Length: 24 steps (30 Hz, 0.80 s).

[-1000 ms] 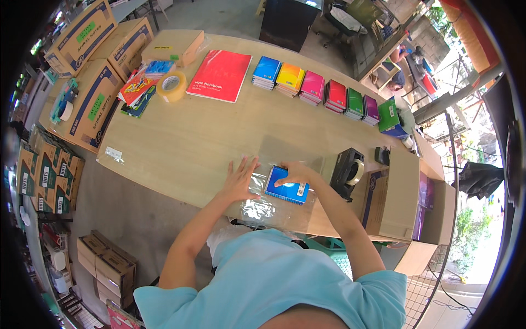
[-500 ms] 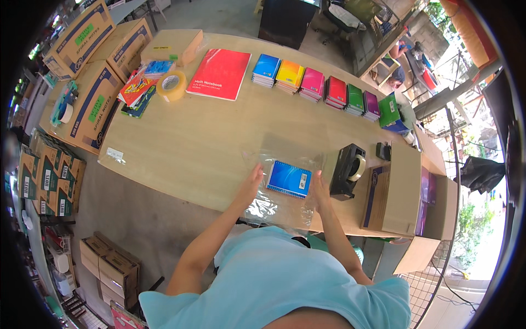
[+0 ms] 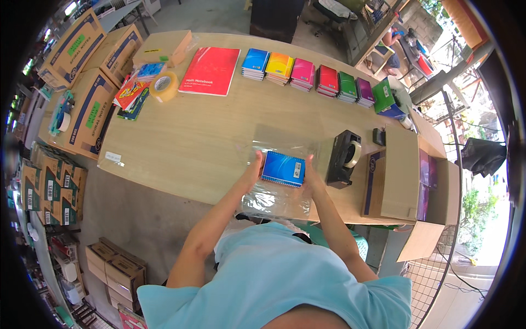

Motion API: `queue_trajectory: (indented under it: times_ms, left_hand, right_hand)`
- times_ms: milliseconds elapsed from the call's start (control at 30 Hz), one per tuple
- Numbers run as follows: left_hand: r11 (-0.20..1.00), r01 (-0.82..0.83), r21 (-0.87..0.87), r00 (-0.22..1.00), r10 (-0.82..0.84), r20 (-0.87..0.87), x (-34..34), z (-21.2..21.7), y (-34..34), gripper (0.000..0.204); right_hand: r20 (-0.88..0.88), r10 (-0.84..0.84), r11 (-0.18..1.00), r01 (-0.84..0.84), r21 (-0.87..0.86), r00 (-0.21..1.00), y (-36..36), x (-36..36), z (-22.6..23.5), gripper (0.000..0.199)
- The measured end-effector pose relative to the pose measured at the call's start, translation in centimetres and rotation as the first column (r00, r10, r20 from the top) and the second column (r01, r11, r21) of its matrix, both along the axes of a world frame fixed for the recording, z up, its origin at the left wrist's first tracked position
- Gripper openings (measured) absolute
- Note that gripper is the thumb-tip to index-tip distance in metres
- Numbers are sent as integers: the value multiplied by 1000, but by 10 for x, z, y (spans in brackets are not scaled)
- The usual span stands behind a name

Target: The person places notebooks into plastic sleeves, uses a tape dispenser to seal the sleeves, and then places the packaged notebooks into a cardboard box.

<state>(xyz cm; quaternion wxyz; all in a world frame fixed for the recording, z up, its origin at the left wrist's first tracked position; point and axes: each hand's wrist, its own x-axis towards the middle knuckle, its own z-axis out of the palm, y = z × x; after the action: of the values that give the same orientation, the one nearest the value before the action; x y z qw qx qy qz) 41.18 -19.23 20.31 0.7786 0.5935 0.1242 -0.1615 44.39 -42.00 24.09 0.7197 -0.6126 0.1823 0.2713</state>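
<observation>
A small blue spiral notebook (image 3: 283, 169) lies on a clear plastic sheet (image 3: 276, 200) spread over the wooden table (image 3: 208, 137). My left hand (image 3: 254, 171) presses against the notebook's left edge and my right hand (image 3: 310, 176) against its right edge, both gripping it together with the plastic wrap. The film reaches past the notebook toward the table's far side and hangs over the near edge.
A black tape dispenser (image 3: 343, 158) stands just right of my right hand. An open cardboard box (image 3: 408, 181) sits at the right end. Coloured notebook stacks (image 3: 307, 74), a red notebook (image 3: 210, 71) and a tape roll (image 3: 163, 86) line the far side. Cartons (image 3: 82, 98) stand on the left.
My hands moved from lying flat on the plastic and the notebook to clasping the notebook from both sides. The notebook shifted slightly away from me.
</observation>
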Motion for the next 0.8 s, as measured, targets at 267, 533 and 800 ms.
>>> queue_trajectory:
  times_ms: [267, 533, 800]
  left_hand:
    - [935, -224, 275, 974, 211, 78, -55, -25, 7, 92]
    - [863, -88, 497, 996, 61, 70, -60, 5, 3, 73]
    - [533, -43, 845, 692, -594, 410, -107, 24, 28, 10]
  right_hand:
    - [-113, -75, 971, 47, -236, 991, -16, -51, -11, 97]
    - [-98, -79, 973, 55, -224, 992, -16, -60, -2, 98]
    - [513, 239, 818, 114, -564, 824, -34, -126, 11, 14]
